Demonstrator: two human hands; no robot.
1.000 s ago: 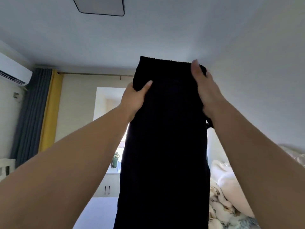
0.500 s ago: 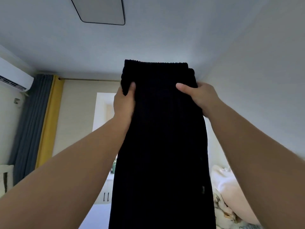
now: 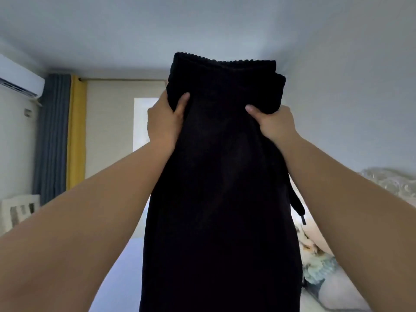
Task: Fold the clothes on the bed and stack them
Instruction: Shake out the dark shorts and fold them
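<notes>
Here, left hand [image 3: 163,122] and right hand [image 3: 273,124] grip hanging black trousers [image 3: 221,188].

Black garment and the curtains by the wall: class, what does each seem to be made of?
Black garment: looks like soft, matte ribbed or corduroy-type fabric; its top edge is scalloped by fine ridges. Curtains: seemingly woven cloth, matte, hanging in vertical pleats, grey beside yellow.

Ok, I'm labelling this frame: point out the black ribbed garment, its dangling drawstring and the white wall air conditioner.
black ribbed garment [image 3: 220,199], head view, middle of hanging cloth.
dangling drawstring [image 3: 297,206], head view, lower end.
white wall air conditioner [image 3: 18,79], head view, front panel.
</notes>
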